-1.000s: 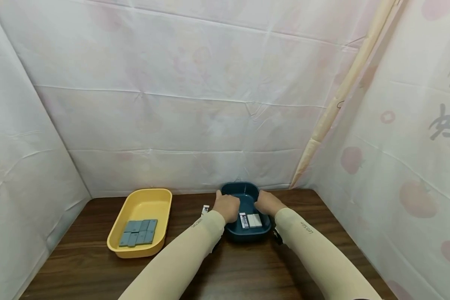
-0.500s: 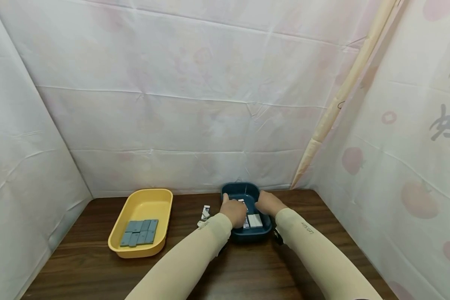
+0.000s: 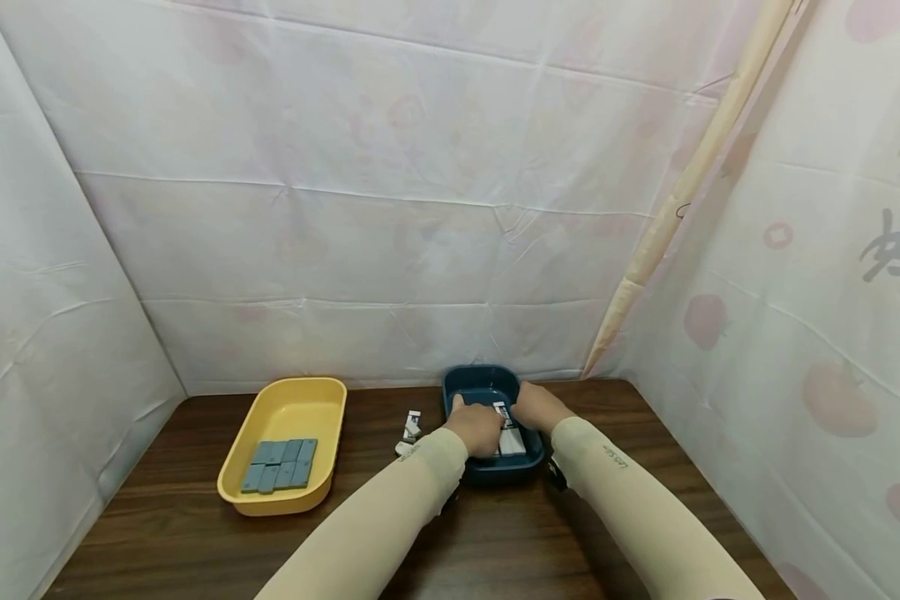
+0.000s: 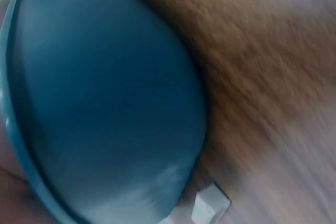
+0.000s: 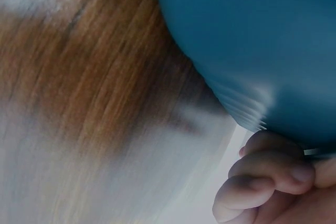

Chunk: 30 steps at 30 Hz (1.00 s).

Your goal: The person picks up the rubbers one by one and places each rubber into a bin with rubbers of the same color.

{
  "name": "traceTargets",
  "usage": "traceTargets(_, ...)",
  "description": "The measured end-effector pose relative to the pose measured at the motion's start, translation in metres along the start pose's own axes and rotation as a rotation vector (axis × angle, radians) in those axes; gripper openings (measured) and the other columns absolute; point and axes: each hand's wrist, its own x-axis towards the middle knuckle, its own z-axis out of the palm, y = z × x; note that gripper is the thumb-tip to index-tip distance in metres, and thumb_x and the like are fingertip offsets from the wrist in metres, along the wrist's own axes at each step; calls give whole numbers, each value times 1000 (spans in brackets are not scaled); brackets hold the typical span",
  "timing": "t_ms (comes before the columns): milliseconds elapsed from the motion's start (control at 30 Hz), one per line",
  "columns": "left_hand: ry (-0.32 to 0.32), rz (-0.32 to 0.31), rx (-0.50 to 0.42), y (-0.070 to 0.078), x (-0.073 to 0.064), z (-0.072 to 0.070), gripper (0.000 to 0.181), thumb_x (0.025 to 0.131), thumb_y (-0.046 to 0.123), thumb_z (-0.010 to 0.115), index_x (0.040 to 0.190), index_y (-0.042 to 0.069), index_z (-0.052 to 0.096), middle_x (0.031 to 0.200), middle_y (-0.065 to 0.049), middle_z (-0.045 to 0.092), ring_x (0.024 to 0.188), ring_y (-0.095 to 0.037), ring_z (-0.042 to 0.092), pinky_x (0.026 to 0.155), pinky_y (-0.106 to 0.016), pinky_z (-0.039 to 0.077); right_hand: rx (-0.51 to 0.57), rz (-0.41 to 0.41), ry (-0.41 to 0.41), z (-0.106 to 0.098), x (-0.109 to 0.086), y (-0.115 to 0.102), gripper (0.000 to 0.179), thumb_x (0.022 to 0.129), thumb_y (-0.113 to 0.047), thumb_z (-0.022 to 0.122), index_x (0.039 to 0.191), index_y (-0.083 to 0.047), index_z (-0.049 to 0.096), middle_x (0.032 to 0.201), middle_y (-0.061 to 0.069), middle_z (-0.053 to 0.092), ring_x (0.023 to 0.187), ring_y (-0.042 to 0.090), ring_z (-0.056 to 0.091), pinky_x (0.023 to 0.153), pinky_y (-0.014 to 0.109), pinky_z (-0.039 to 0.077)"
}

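Note:
A dark blue bin [image 3: 498,473] stands near the back of the table. My left hand [image 3: 476,429] reaches down inside it, thumb sticking up, its fingertips hidden. Touching or nearly touching those fingers is a small white block with a printed sleeve, like an eraser [image 3: 502,414]. Plain white blocks [image 3: 512,442] lie side by side at the bin's near end. My right hand [image 3: 537,407] grips the bin's right rim; in the right wrist view its curled fingers [image 5: 273,171] lie against the outer wall. The left wrist view mostly shows the bin's outer wall [image 4: 110,87].
A yellow bin [image 3: 232,446] at left holds several flat grey blocks [image 3: 279,464] laid in a patch. Left of the blue bin, a few loose white pieces [image 3: 412,425] lie on the brown wooden table [image 3: 195,550]. White cloth hangs behind and at both sides.
My left hand has moved right from the bin's left rim to over its inside. The sleeved block has shifted right with it. My right hand stays on the rim.

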Motion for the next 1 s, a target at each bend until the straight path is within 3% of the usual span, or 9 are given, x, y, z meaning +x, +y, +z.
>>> traceTargets(167,140,29,6,-9,-7,-17,19,109,16,68,113,21,86,118,1,77,102,-18,64,112,-52,44,18,-11,-4,-3,-2,1,59,108,-15,63,159,13,52,153,28,66,117,34,71,103,53,60)
traceTargets(233,208,21,21,-13,-9,-24,21,108,16,70,121,21,86,125,2,74,107,-18,63,102,-47,45,22,-18,-4,-3,-3,3,57,108,-15,63,158,11,54,151,27,68,115,33,71,102,52,59)
traceTargets(367,294,-28,-10,-27,-14,-37,31,106,14,69,132,18,85,131,0,74,123,-23,65,108,-48,50,18,14,-3,-2,-5,9,60,111,-17,63,161,13,50,159,31,63,133,36,70,114,57,57)
traceTargets(467,316,-61,-52,-45,-19,-43,32,105,9,66,131,13,84,130,-3,76,125,-25,70,111,-49,57,36,41,-9,-2,-6,13,66,111,-17,62,164,16,43,166,35,54,146,44,64,121,62,52)
traceTargets(567,291,-93,-102,-67,-28,-46,22,103,2,65,111,8,85,109,-6,77,100,-24,74,89,-44,64,40,34,-16,-1,-5,15,68,111,-17,60,167,15,40,169,36,50,147,46,62,120,62,52)
traceTargets(667,234,-134,-158,-89,-38,-46,21,102,-1,67,87,11,76,86,-4,70,76,-20,62,67,-39,54,31,19,-13,-1,-4,16,66,110,-16,60,166,13,43,165,34,55,137,41,68,112,58,57)
traceTargets(733,184,-170,-194,-101,-44,-43,27,104,4,71,78,13,69,78,-3,65,69,-20,56,63,-38,48,24,17,-6,-2,-3,16,65,109,-15,61,165,13,45,162,33,59,131,37,70,108,57,58)
traceTargets(867,100,-207,-238,-117,-53,-35,27,103,25,86,82,14,71,81,-1,69,72,-19,61,67,-40,53,12,19,3,-2,-2,16,65,107,-15,63,162,14,48,160,33,61,130,36,71,111,58,58)
traceTargets(1000,69,-210,-277,-123,-58,-26,34,92,38,97,100,11,77,93,-1,73,80,-19,66,75,-42,58,12,17,-2,0,0,15,65,106,-14,63,162,14,48,160,33,61,129,36,72,111,57,58)
